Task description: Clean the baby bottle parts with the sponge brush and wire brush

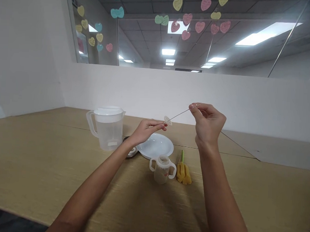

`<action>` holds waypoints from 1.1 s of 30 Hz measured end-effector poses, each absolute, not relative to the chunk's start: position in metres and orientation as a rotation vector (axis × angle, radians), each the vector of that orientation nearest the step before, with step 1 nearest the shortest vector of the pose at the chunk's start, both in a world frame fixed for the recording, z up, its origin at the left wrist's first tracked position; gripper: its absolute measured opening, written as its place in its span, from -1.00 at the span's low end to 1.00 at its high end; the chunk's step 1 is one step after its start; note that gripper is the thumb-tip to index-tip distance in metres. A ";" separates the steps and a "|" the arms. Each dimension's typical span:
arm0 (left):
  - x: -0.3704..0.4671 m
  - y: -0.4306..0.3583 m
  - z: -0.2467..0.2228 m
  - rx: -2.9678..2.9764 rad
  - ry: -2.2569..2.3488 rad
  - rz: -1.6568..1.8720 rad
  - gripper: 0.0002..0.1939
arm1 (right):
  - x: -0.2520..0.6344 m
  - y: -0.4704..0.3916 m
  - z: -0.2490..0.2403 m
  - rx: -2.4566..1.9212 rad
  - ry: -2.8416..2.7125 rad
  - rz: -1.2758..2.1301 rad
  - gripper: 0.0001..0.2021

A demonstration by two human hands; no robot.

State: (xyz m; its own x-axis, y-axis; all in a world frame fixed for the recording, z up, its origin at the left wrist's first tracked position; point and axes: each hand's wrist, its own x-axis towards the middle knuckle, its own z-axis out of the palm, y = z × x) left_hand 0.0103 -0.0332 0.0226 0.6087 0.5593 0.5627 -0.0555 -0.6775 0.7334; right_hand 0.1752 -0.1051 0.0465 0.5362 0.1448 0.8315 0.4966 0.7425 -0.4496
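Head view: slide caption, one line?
Left hand holds translucent disc, right hand a thin wire meeting it, two-handled bottle on table below.

The bowl (155, 145) was white, the sponge brush (184, 173) yellow with a green handle (182, 156), the worktop (50, 151) tan.

A: Which parts does the left side comprise?
B: Left forearm (95, 187), bare, extending diagonally inward; left hand (147, 129), lower of the pair, thumb and fingers pinched.
A: And the right?
B: Right forearm (218, 190), bare, rising steeply; right hand (209, 123), raised higher, thumb meeting forefinger, remaining fingers curled.
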 end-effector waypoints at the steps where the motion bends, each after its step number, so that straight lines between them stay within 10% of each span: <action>1: 0.010 -0.033 0.023 2.095 0.389 1.060 -0.71 | 0.176 -0.107 0.047 -0.719 -0.995 -0.231 -0.93; 33: 0.009 0.031 -0.022 2.178 0.572 0.970 -0.64 | 0.252 -0.166 0.061 -0.492 -0.491 -0.288 -0.81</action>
